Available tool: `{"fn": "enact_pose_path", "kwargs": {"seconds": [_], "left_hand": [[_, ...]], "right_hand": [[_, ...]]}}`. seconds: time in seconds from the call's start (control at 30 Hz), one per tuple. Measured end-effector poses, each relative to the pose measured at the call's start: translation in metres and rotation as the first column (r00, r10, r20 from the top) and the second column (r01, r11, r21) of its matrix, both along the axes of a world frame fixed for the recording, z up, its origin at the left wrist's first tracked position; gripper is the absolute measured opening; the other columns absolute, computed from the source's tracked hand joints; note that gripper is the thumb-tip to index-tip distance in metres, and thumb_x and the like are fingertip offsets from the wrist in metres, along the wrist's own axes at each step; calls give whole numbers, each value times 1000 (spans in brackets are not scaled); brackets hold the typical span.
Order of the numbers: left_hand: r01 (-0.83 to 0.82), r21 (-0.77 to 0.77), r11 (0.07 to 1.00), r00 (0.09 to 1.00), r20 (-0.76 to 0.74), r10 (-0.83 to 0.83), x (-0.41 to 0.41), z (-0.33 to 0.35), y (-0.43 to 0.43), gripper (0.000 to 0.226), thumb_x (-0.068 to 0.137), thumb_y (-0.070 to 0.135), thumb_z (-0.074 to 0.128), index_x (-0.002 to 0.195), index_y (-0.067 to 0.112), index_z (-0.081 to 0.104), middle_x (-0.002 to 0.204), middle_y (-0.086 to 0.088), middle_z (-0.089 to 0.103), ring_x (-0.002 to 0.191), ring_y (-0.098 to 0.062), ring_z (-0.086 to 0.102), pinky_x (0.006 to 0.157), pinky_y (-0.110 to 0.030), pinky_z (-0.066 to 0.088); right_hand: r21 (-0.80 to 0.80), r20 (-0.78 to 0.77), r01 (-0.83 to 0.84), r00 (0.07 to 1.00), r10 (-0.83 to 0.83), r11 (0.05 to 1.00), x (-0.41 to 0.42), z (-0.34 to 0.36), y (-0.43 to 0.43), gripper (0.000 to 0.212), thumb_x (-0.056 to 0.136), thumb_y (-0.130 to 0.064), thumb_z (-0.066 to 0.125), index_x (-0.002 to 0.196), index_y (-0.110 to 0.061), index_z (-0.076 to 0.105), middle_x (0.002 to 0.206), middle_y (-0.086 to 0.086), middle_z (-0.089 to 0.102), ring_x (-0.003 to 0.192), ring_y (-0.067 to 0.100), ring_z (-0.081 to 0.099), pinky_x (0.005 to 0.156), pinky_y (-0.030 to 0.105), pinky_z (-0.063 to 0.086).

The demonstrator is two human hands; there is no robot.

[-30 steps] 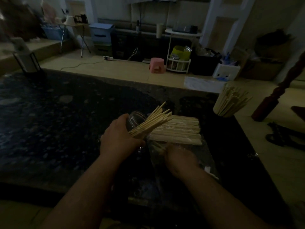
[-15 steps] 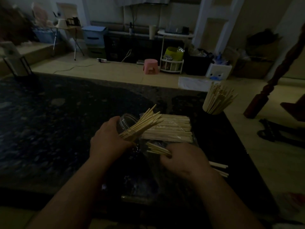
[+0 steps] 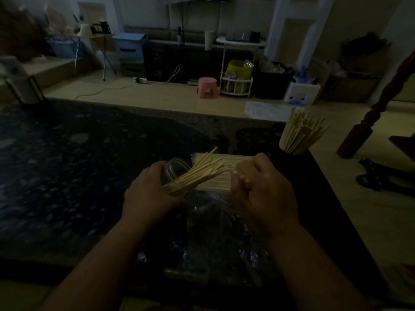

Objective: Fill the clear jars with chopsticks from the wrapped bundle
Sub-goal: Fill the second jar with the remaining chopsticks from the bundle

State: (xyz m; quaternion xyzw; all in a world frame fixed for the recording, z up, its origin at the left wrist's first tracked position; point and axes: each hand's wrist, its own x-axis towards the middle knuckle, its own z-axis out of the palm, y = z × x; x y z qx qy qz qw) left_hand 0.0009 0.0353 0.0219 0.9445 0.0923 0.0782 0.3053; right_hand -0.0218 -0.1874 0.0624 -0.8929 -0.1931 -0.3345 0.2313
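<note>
Two hands worked over a dark speckled table in dim light. The left hand had its fingers and thumb wrapped round a clear jar, which it held tilted with the mouth pointing away and to the right, roughly midway between the table's near and far edges and right of its centre. A sheaf of loose chopsticks stuck out of the jar's mouth and fanned up and to the right, their tips crossing over the left end of the wrapped bundle. That bundle lay flat on the table just behind the hands, its sticks running left to right. The right hand hovered over the bundle's right end with its fingers curled inward; a few pale stick ends showed at the fingertips, gripped there, though how many could not be made out. Crumpled clear wrapping lay on the table between the two forearms, toward the near edge. A second jar, packed with upright chopsticks splaying outward at the top, stood close to the far right corner, hard by the right edge and well apart from both hands.
</note>
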Motion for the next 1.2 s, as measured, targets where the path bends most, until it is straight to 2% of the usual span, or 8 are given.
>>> {"fn": "enact_pose_path", "kwargs": {"seconds": [0.07, 0.2, 0.3, 0.57, 0.73, 0.97, 1.1, 1.2], "left_hand": [[14, -23, 1000, 1000, -4, -14, 1, 0, 0, 96, 47, 51, 83, 132, 39, 41, 124, 4, 54, 111, -20, 55, 92, -47, 49], [22, 6, 1000, 1000, -11, -22, 1, -2, -2, 94, 46, 61, 76, 131, 40, 41, 124, 6, 54, 111, -20, 55, 93, -47, 48], [31, 28, 999, 999, -11, -30, 1, -5, -3, 90, 49, 62, 74, 130, 41, 42, 125, 6, 54, 111, -20, 55, 93, -48, 48], [53, 79, 995, 999, -13, -52, 3, -7, 1, 92, 53, 61, 76, 134, 38, 40, 128, 6, 53, 114, -18, 53, 95, -46, 47], [56, 84, 995, 998, -11, -55, 4, -10, 1, 88, 50, 67, 68, 130, 41, 42, 122, 8, 55, 107, -18, 56, 89, -46, 50], [62, 46, 997, 998, -1, -62, 4, -8, 0, 93, 51, 56, 79, 134, 38, 41, 127, 6, 53, 111, -19, 55, 93, -47, 48], [99, 42, 994, 995, 19, -100, 3, -6, -1, 96, 46, 62, 71, 135, 38, 42, 128, 7, 53, 114, -19, 54, 95, -44, 47], [109, 34, 993, 993, 28, -110, 3, -6, -1, 95, 47, 60, 73, 134, 38, 43, 128, 8, 54, 113, -17, 54, 94, -43, 48]], "right_hand": [[133, 37, 18, 999, -23, 991, 0, -3, 1, 31, 94, -35, 41, 87, -12, 62, 87, 2, 48, 65, 20, 49, 53, 32, 41], [309, 70, -30, 998, 9, 951, 5, -8, 4, 32, 97, -28, 49, 100, -4, 69, 95, -2, 44, 79, 2, 45, 74, 6, 37], [428, 51, -27, 999, 6, 903, 6, -11, 7, 26, 96, -24, 56, 101, -3, 70, 97, -3, 47, 85, -11, 47, 80, -2, 32], [690, 55, -87, 996, 69, 718, 4, -6, 20, 24, 98, -33, 43, 89, -24, 64, 92, -7, 57, 76, 10, 66, 69, 18, 51], [708, 148, -104, 989, -3, 699, 5, -3, 21, 20, 99, -38, 40, 91, -42, 57, 94, 5, 57, 72, 12, 66, 66, 24, 53], [862, -168, 82, 977, 129, 500, 5, -11, 28, 23, 97, -30, 54, 77, -24, 63, 63, -4, 67, 53, 16, 67, 56, 26, 54], [742, -361, 236, 929, 77, 627, 11, -14, 24, 22, 87, -33, 66, 69, -22, 66, 67, -6, 68, 66, 7, 66, 66, 33, 53], [800, -379, 248, 915, 139, 547, 14, -10, 25, 9, 82, -24, 74, 78, -21, 66, 73, -7, 68, 68, 5, 64, 62, 27, 49]]}}
